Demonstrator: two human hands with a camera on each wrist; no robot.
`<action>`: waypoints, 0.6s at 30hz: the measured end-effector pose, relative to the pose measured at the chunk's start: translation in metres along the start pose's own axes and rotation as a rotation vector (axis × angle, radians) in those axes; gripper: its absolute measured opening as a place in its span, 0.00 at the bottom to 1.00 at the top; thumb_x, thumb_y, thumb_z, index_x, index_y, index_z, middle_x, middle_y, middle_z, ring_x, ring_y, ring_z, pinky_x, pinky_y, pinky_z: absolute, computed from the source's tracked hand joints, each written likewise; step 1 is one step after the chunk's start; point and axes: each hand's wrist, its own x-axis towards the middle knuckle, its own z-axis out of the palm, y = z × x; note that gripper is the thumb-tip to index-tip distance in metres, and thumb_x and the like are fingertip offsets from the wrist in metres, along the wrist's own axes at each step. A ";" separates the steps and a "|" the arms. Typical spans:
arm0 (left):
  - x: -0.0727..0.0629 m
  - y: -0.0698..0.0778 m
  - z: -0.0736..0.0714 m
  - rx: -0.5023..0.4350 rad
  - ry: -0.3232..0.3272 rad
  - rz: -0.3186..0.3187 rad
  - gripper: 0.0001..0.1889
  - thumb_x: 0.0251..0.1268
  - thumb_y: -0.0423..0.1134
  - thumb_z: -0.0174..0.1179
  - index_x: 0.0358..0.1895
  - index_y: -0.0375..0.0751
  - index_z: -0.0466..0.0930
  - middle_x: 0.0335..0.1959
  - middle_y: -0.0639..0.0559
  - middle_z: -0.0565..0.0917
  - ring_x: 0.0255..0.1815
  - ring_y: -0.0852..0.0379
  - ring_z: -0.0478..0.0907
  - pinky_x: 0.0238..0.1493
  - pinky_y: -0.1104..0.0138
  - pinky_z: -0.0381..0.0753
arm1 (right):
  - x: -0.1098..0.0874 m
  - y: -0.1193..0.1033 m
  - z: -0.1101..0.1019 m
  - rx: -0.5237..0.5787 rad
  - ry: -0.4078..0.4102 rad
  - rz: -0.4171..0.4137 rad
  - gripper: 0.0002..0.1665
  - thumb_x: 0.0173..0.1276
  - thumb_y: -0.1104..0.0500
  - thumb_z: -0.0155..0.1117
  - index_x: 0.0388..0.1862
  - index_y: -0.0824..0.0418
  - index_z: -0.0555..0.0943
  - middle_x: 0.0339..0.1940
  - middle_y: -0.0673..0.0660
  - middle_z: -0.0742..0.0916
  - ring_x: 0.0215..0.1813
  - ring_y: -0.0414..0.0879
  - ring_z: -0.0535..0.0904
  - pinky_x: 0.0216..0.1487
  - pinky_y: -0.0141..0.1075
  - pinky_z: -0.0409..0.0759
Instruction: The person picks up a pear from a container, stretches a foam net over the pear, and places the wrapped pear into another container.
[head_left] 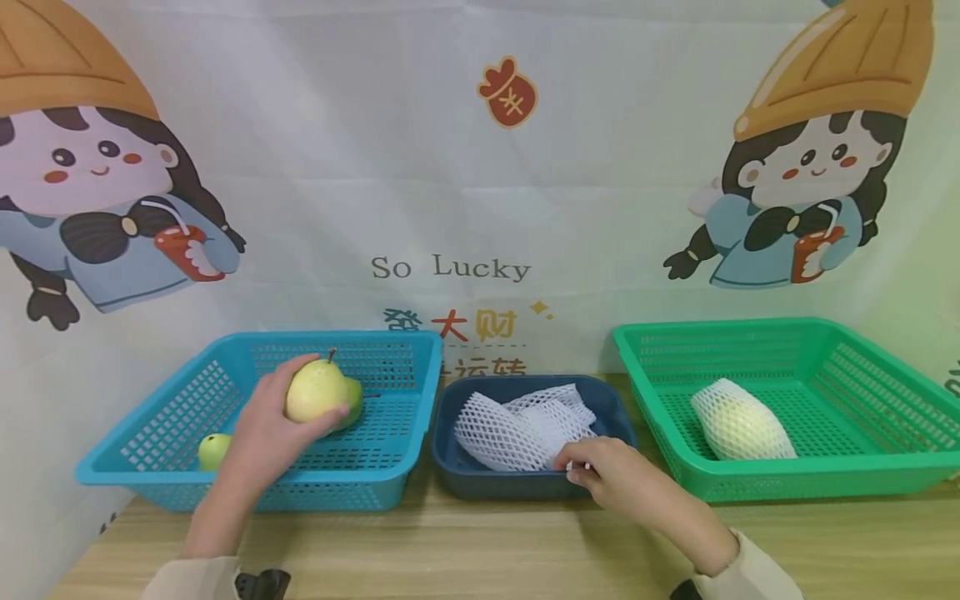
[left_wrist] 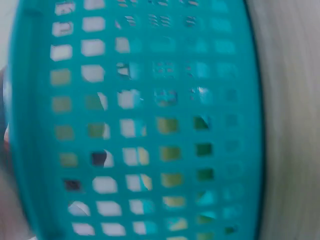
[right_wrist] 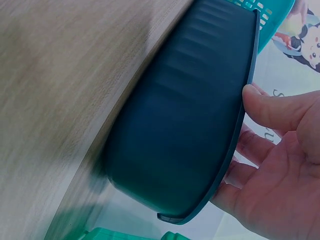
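Note:
In the head view my left hand grips a pale yellow pear, stem up, over the blue basket. Behind that pear a green pear shows partly. Another green fruit lies at the basket's left, partly covered by my wrist. My right hand reaches over the front rim of the navy bin and pinches the edge of a white foam net. In the right wrist view the thumb is at the bin's rim, the fingertips hidden behind it.
On the right stands a green basket holding a pear in a foam net. A second foam net lies in the navy bin. All three containers stand on a wooden table before a printed cloth.

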 end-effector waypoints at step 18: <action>-0.031 0.086 0.001 -0.018 -0.049 0.111 0.38 0.44 0.61 0.68 0.62 0.59 0.65 0.56 0.49 0.72 0.47 0.46 0.72 0.29 0.61 0.77 | -0.001 0.003 0.001 -0.003 0.005 -0.014 0.08 0.62 0.68 0.60 0.36 0.59 0.83 0.33 0.50 0.86 0.34 0.39 0.76 0.37 0.33 0.77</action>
